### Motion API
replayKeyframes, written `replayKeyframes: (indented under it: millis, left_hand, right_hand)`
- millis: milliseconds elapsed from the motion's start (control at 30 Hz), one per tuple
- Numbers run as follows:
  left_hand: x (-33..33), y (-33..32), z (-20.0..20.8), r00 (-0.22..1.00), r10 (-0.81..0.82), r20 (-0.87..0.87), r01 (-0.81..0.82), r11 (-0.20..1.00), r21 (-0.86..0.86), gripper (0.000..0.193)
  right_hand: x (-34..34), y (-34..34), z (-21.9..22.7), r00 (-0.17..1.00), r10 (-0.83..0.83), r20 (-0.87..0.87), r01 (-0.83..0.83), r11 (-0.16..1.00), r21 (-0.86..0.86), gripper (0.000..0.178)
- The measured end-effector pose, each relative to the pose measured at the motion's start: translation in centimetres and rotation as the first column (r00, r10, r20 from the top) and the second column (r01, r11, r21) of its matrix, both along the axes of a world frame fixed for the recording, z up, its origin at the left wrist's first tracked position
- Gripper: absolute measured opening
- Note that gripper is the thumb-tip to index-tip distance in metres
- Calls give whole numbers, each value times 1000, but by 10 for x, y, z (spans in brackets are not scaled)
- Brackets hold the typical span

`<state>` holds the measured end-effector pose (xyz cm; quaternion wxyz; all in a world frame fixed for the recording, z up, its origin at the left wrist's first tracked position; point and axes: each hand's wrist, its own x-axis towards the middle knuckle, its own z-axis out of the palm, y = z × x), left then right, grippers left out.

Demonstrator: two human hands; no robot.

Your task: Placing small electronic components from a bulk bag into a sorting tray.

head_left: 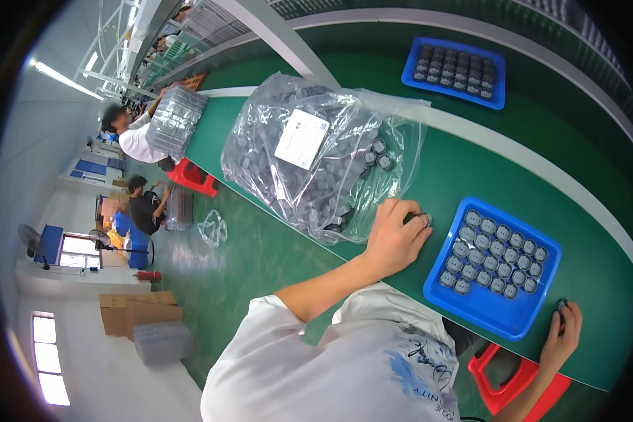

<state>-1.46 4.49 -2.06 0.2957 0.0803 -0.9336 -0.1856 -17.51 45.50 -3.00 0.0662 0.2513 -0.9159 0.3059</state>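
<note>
My left hand [395, 238] is over the green bench, between the clear plastic bag and the blue tray. Its thumb and fingers pinch a small grey plastic part [428, 219]. To the right of the tray, my right hand [564, 329] is closed on a dark grey plastic part [562, 304] at its fingertips. Rows of round grey parts [497, 248] stand in the blue tray [539, 302], whose near strip shows bare blue bottom. The large bag [260, 133] lies on its side, full of similar loose parts, with a white label [302, 138] on top.
A second blue tray [406, 70] holding rows of darker parts sits on the far conveyor [373, 53], behind a pale rail [471, 133]. Red stools [499, 394] stand below the bench edge. Two people work farther left, near cartons [137, 313] and plastic-wrapped stacks [178, 121].
</note>
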Motion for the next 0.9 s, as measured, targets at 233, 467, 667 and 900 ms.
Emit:
replayKeyframes:
  millis: [233,467,667,900]
  left_hand:
    - [11,-13,-3,982,-190,1,189,973,131,20]
    - [15,-7,3,961,-263,88,257,963,77,21]
    - [25,-14,6,967,-188,170,178,981,72,36]
    - [18,-11,0,975,-171,144,176,984,-24,33]
  right_hand:
    - [12,-1,8,1000,10,-15,-10,1000,-29,16]
    - [22,1,23,1000,19,-6,-19,999,-47,14]
    - [6,-10,14,984,93,-153,-95,995,-5,16]
    - [10,-10,19,997,62,-46,-61,998,23,12]
